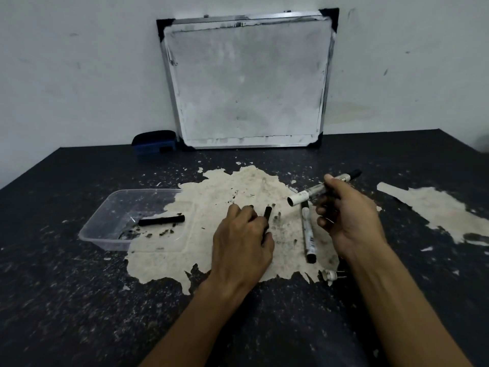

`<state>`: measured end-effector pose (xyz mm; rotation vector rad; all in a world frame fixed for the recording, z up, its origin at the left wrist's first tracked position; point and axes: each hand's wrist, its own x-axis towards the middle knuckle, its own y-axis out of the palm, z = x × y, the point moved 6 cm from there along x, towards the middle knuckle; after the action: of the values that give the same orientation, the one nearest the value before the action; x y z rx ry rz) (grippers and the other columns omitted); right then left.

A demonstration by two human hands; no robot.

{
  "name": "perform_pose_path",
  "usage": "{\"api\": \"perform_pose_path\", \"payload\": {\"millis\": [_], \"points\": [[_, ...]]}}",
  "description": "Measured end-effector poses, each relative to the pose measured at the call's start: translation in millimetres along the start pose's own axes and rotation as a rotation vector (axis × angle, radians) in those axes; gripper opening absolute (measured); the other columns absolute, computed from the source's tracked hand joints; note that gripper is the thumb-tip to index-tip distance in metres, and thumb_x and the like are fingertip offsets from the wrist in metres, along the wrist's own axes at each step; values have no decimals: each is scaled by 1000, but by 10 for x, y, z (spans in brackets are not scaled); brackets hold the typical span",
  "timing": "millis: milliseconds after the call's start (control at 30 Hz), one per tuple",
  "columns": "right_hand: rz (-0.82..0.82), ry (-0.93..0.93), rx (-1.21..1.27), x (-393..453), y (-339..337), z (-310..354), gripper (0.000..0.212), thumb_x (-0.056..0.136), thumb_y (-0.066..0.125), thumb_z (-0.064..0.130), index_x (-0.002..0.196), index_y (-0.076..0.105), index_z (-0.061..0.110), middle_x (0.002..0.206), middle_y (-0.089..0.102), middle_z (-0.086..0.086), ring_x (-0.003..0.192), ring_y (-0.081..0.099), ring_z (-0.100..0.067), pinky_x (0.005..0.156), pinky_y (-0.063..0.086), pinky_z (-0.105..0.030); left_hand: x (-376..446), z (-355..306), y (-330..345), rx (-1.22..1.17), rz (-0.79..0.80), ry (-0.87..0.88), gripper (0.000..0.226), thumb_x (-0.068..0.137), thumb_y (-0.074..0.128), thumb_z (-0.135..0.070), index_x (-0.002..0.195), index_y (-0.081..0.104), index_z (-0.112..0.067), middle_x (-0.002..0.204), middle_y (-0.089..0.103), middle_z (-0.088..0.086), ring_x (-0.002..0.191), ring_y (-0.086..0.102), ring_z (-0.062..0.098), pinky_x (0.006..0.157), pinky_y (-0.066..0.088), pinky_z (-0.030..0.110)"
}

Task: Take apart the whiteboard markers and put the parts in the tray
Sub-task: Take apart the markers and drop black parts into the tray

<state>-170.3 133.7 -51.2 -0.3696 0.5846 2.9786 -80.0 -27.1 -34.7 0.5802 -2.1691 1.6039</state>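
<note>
Dark table (pixel 79 300) with its top layer peeling, and a smudged whiteboard (pixel 246 83) propped on the wall so it's out of the way. The clear tray (pixel 105 215) sits left of the hands, in easy reach, with one black ink core (pixel 162 220) in it. The right hand (pixel 352 218) grips an opened marker barrel (pixel 317 190) held up off the table, open end toward the left hand (pixel 242 241), whose fingers are curled round a second black core (pixel 267 217) (probably headed for the tray). One whole marker (pixel 308 231) lies between the hands, and a small white end plug (pixel 329 274) sits nearby.
</note>
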Motion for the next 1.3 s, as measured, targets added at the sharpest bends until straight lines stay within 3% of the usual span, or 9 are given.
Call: {"api": "perform_pose_path", "payload": {"millis": [133, 333, 467, 600, 867, 1300], "points": [[-6, 2, 7, 11, -7, -2, 17, 81, 75, 28, 69, 71, 16, 53, 61, 4, 45, 51, -10, 43, 36, -26, -9, -56, 27, 7, -3, 11, 10, 76, 75, -17, 83, 76, -10, 71, 69, 2, 73, 57, 20, 55, 40, 29], [-62, 30, 40, 24, -54, 7, 19, 82, 75, 26, 67, 69, 15, 50, 60, 3, 43, 49, -10, 43, 34, -26, 13, -5, -138, -240, -99, -113, 20, 77, 76, -10, 98, 74, -10, 86, 72, 2, 81, 62, 18, 67, 56, 37], [-67, 140, 111, 50, -72, -44, 20, 84, 70, 25, 68, 62, 15, 52, 53, 2, 44, 44, -12, 44, 29, -25, -36, 37, -386, -491, -276, -96, 25, 72, 79, 0, 96, 73, -7, 86, 72, 4, 75, 60, 1, 66, 48, 9], [-42, 252, 189, 33, -45, -125, 23, 85, 68, 26, 68, 59, 14, 53, 52, 0, 44, 43, -12, 43, 31, -23, -67, -23, -535, -564, -379, -60, 23, 76, 75, -6, 98, 71, -7, 85, 72, 5, 76, 65, 10, 67, 52, 18], [28, 350, 278, -2, 26, -179, 28, 84, 68, 28, 63, 57, 14, 52, 55, -1, 44, 45, -13, 37, 32, -19, -35, -61, -528, -582, -357, -48, 24, 75, 73, -9, 98, 71, -7, 85, 73, 1, 76, 66, 8, 66, 51, 22], [44, 298, 215, -25, 52, -192, 26, 88, 67, 29, 69, 58, 14, 50, 56, 0, 38, 49, -12, 38, 33, -18, -4, -83, -530, -545, -292, 6, 29, 73, 79, 3, 100, 70, -5, 84, 72, 2, 80, 64, 6, 69, 46, 6]]}}
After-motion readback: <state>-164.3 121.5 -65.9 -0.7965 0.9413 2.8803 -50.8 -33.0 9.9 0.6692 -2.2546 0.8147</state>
